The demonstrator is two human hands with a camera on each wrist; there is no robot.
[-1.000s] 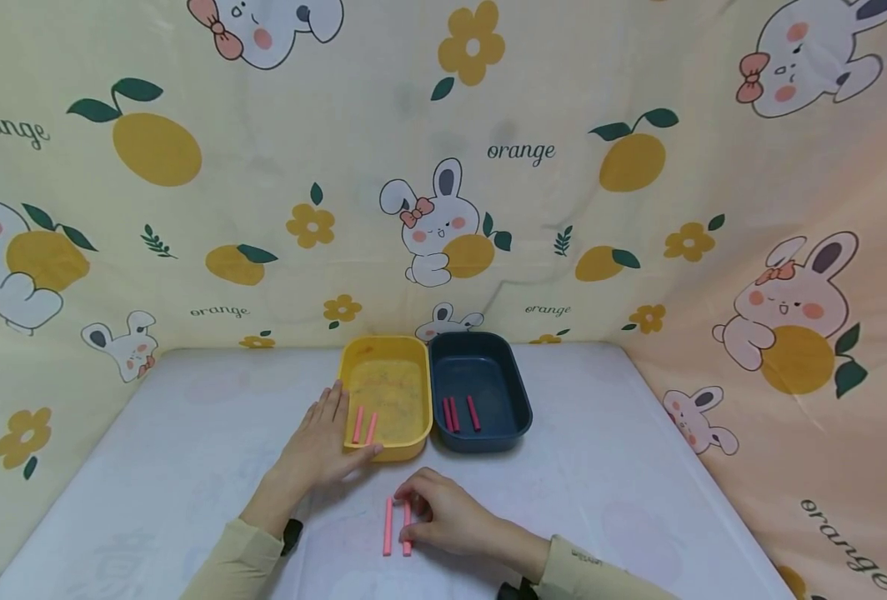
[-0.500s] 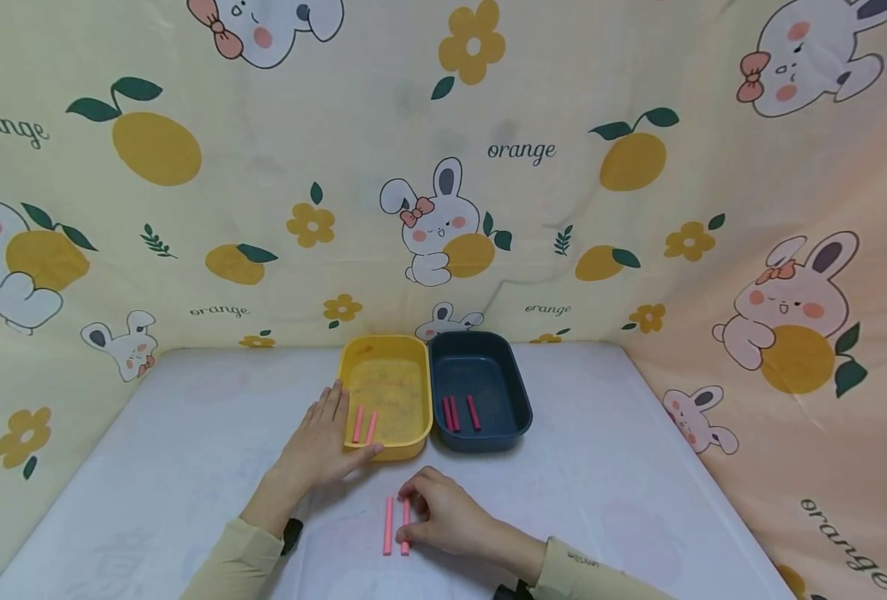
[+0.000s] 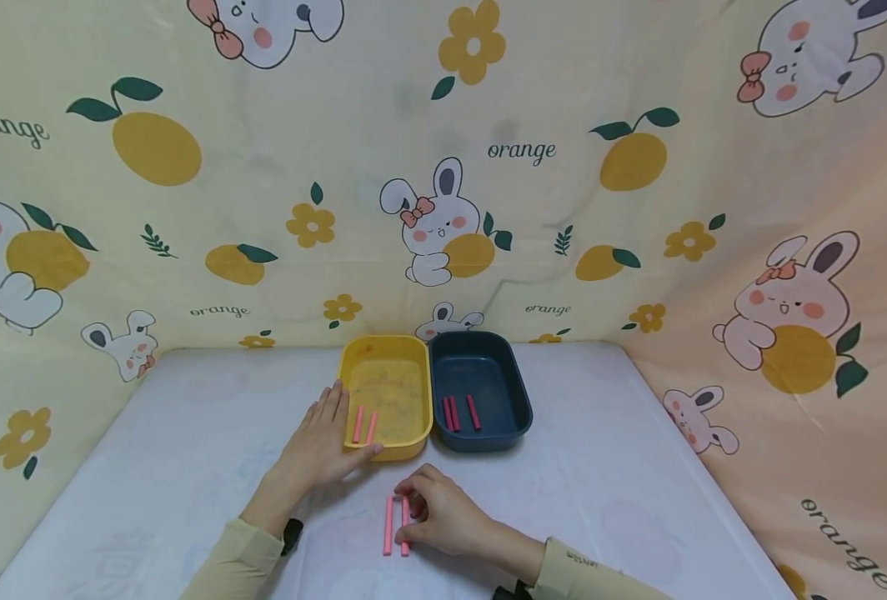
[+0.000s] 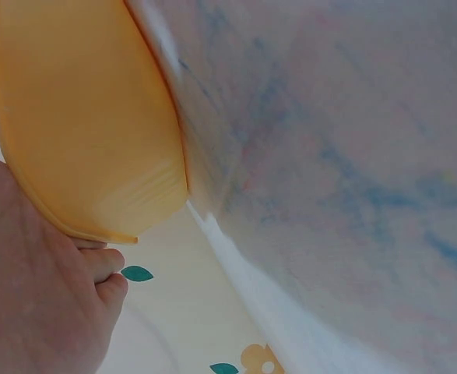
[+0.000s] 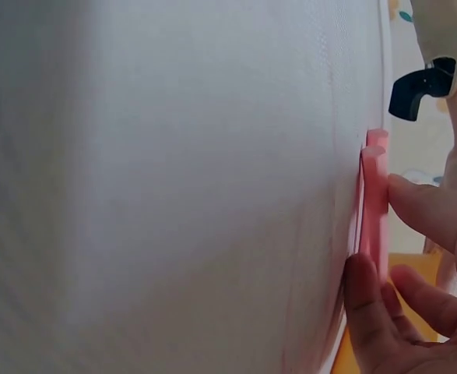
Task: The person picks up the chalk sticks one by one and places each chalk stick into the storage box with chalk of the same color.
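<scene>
My left hand lies along the near-left corner of the yellow bin, its fingers extended against the side and the thumb at the front. Its wrist view has the fingers by the rim of the same bin. In front of the bins, two slim pink sticks lie parallel on the table. My right hand holds the right-hand stick lengthwise, thumb at the near end and fingers at the far end. The left-hand stick lies just beside it. Up close, the held stick is flush with the tabletop.
A dark blue bin touches the yellow one on its right and contains three darker red sticks. Two pink sticks lie in the yellow bin. Behind the white table hangs a printed cloth.
My right hand has shifted the right-hand pink stick slightly left, closer to the other stick. The left hand and both bins have stayed put.
</scene>
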